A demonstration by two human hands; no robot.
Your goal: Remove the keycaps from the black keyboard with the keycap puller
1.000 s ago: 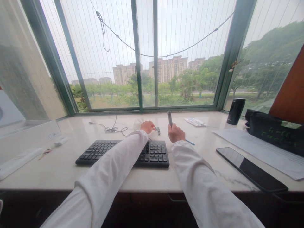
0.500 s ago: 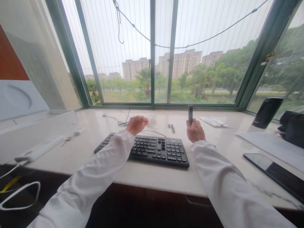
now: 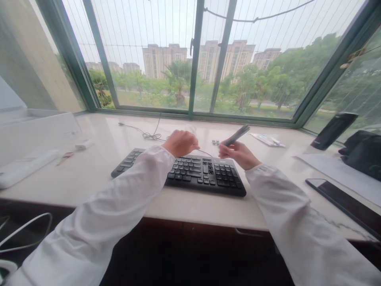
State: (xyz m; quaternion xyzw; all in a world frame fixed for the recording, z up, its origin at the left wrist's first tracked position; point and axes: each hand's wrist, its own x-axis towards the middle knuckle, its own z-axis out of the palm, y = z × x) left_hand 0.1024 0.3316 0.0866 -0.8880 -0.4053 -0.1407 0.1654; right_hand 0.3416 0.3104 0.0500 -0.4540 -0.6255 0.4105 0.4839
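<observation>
A black keyboard [image 3: 190,174] lies across the table; several keys in the block left of the number pad look stripped of their caps. Over its upper middle hovers my left hand [image 3: 182,143], back up and fingers curled closed; whatever they may pinch is hidden. My right hand [image 3: 238,154] grips a dark slim tool [image 3: 236,136] by its lower end, above the keyboard's upper right corner. The tool leans up to the right, and I cannot make out its exact kind. Small grey keycaps [image 3: 215,142] lie on the table just behind it.
A thin cable [image 3: 151,136] is coiled near the window. To the right are a flat packet [image 3: 268,140], paper [image 3: 333,167], a phone [image 3: 342,202], a black cylinder-like item [image 3: 333,130] and a black bag [image 3: 363,153]. A white box [image 3: 38,135] stands left.
My right hand has moved left toward the keyboard, and the tool has tipped from upright to slanted. My left hand has shifted slightly right. The view has tilted down.
</observation>
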